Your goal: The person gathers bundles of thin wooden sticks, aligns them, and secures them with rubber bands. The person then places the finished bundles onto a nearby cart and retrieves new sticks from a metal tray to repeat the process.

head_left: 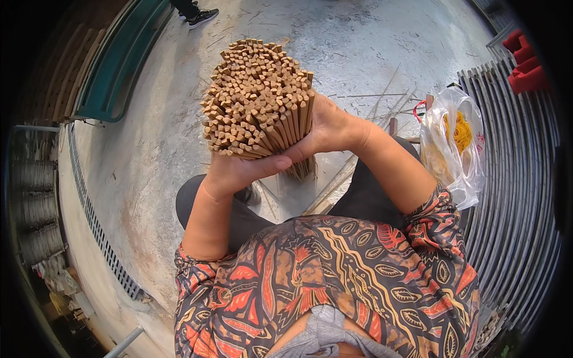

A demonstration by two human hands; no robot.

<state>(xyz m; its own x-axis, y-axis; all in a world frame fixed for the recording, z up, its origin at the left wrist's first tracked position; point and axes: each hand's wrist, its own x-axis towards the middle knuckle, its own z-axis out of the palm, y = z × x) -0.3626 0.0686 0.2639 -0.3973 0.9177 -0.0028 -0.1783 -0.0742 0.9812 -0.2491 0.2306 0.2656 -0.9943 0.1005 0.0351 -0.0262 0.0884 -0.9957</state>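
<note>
Upper centre of frame, left hand (234, 173) and right hand (327, 128) grip stick bundle (256, 98), far fingers hidden; likely evening-up step, next move needing steady two-handed pressure.

Reaching room lies over the floor (143, 161) left of the stick bundle (256, 104). Rightward, 1 plastic bag (439, 140) and grey slats (516, 179) obstruct; depth between the 2 knees (190, 197) is hard to judge.

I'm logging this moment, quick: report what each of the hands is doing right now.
Left hand: holding the bundle of sticks from its near side.
Right hand: holding the same bundle, at its right side.
</note>
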